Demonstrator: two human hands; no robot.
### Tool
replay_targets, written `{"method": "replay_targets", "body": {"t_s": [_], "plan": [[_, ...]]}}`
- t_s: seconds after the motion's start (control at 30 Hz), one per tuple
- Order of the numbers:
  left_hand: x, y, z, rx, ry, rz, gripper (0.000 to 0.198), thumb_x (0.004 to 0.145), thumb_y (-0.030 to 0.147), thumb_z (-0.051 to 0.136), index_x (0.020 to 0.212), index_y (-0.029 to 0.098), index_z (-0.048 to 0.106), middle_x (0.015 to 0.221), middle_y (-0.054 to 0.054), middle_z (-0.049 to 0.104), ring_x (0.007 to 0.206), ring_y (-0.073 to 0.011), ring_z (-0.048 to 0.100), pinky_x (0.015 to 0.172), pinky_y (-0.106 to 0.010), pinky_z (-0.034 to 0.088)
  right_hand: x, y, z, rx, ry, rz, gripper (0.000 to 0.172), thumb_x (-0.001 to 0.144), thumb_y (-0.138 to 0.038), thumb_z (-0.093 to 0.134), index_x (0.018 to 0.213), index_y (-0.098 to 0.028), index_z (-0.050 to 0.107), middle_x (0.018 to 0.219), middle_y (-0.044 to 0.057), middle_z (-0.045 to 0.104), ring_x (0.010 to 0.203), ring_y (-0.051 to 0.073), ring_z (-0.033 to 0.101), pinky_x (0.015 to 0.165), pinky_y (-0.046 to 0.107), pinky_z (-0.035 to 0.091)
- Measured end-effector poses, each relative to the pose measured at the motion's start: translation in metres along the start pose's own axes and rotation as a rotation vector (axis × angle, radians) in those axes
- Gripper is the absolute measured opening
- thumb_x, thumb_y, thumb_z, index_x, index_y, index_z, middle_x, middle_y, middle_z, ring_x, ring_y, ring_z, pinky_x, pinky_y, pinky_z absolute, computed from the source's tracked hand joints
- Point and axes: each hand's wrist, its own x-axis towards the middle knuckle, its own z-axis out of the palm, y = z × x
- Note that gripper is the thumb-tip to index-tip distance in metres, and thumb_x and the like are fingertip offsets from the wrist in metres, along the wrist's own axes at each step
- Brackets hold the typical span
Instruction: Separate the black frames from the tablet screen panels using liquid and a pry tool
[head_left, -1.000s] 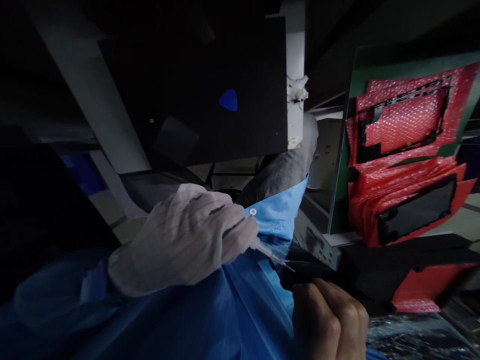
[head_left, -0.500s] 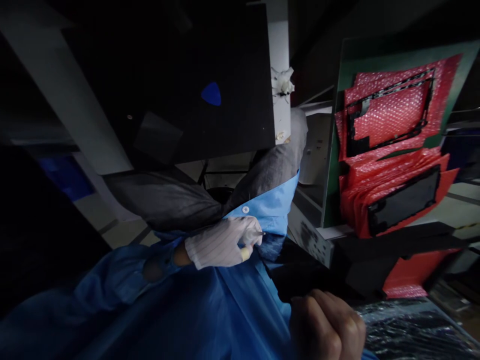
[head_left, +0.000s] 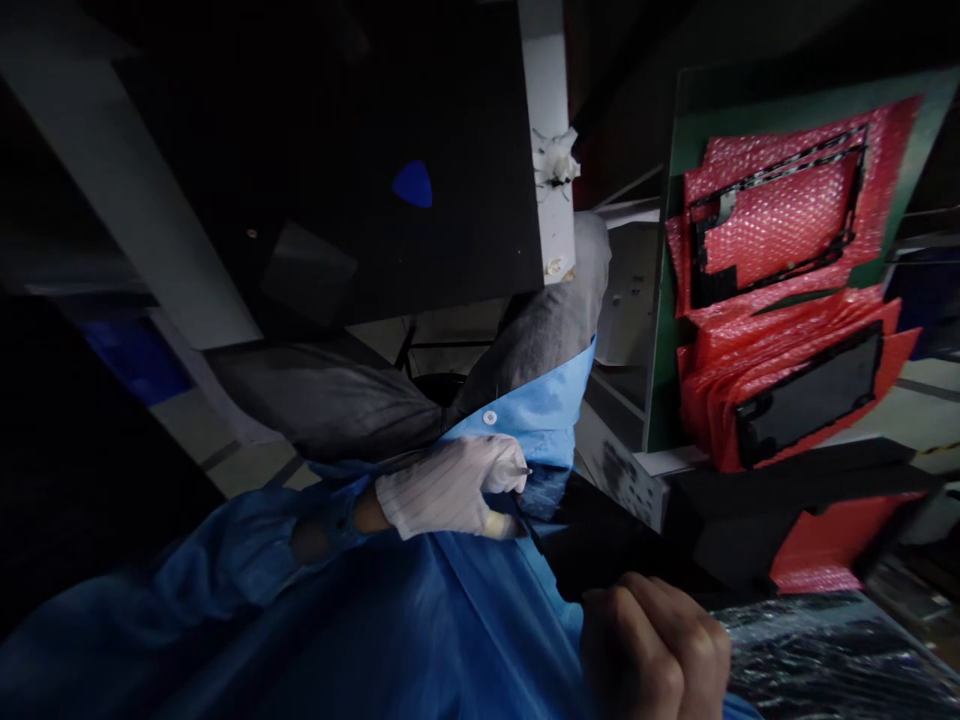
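My left hand (head_left: 446,490), in a striped white glove, is closed around a thin pointed tool (head_left: 523,471) whose tip sticks out to the right. Its thumb touches the edge of a dark, glossy sheet-like thing (head_left: 615,530) over my lap. My right hand (head_left: 660,645) is bare and curled into a fist at the lower right, beside that dark thing. Its fingertips are hidden, and what they hold cannot be made out.
A black tabletop (head_left: 360,130) ahead bears a blue pick (head_left: 414,184) and a translucent sheet (head_left: 309,272). At right, red bubble-wrap pouches (head_left: 780,350) and black frames lie on a green board (head_left: 664,400). A black box (head_left: 712,530) stands below them.
My left thumb has extended to the right, onto the dark edge, which shows more now. My right hand is nearly unmoved. The view has shifted slightly.
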Motion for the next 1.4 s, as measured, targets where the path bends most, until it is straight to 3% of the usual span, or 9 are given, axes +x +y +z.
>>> {"method": "replay_targets", "body": {"t_s": [0.1, 0.23, 0.43, 0.8, 1.4], "plan": [[-0.001, -0.001, 0.011, 0.069, 0.139, 0.094, 0.032, 0.069, 0.008, 0.079, 0.090, 0.024, 0.061, 0.088, 0.006, 0.071, 0.077, -0.0153, 0.067, 0.078, -0.029, 0.056, 0.001, -0.001, -0.001, 0.003, 0.008, 0.015, 0.020, 0.110, -0.016, 0.070, 0.129, -0.020, 0.076, 0.110, 0.012, 0.079, 0.098, 0.027, 0.079, 0.082, 0.037, 0.067], [-0.003, -0.003, 0.025, 0.154, 0.267, 0.126, 0.023, 0.075, 0.012, 0.072, 0.087, 0.025, 0.057, 0.081, 0.005, 0.068, 0.071, -0.0160, 0.065, 0.070, -0.031, 0.052, 0.005, -0.002, 0.002, 0.001, 0.032, 0.004, 0.021, 0.110, -0.012, 0.067, 0.128, -0.019, 0.075, 0.111, 0.011, 0.078, 0.098, 0.027, 0.079, 0.085, 0.038, 0.066], [-0.004, -0.009, 0.029, 0.197, 0.207, 0.100, 0.012, 0.084, 0.019, 0.069, 0.090, 0.024, 0.061, 0.085, 0.001, 0.072, 0.076, -0.0191, 0.069, 0.071, -0.034, 0.052, 0.006, -0.001, 0.005, -0.047, 0.038, -0.009, 0.022, 0.109, -0.016, 0.065, 0.129, -0.021, 0.073, 0.110, 0.011, 0.079, 0.097, 0.027, 0.079, 0.084, 0.039, 0.068], [-0.001, -0.005, 0.025, 0.194, 0.146, 0.023, 0.017, 0.089, 0.029, 0.075, 0.087, 0.025, 0.059, 0.083, 0.001, 0.071, 0.076, -0.0196, 0.068, 0.070, -0.034, 0.051, 0.016, -0.001, 0.005, -0.039, 0.043, -0.041, 0.015, 0.113, -0.012, 0.065, 0.125, -0.017, 0.073, 0.110, 0.011, 0.076, 0.101, 0.024, 0.076, 0.088, 0.038, 0.064], [0.001, -0.004, 0.024, 0.238, 0.180, 0.045, 0.014, 0.090, 0.028, 0.075, 0.088, 0.024, 0.062, 0.083, 0.001, 0.073, 0.074, -0.0191, 0.069, 0.070, -0.034, 0.052, 0.026, -0.002, 0.004, -0.056, 0.023, -0.044, 0.012, 0.114, -0.009, 0.066, 0.124, -0.014, 0.072, 0.110, 0.010, 0.077, 0.103, 0.023, 0.077, 0.092, 0.037, 0.063]]}}
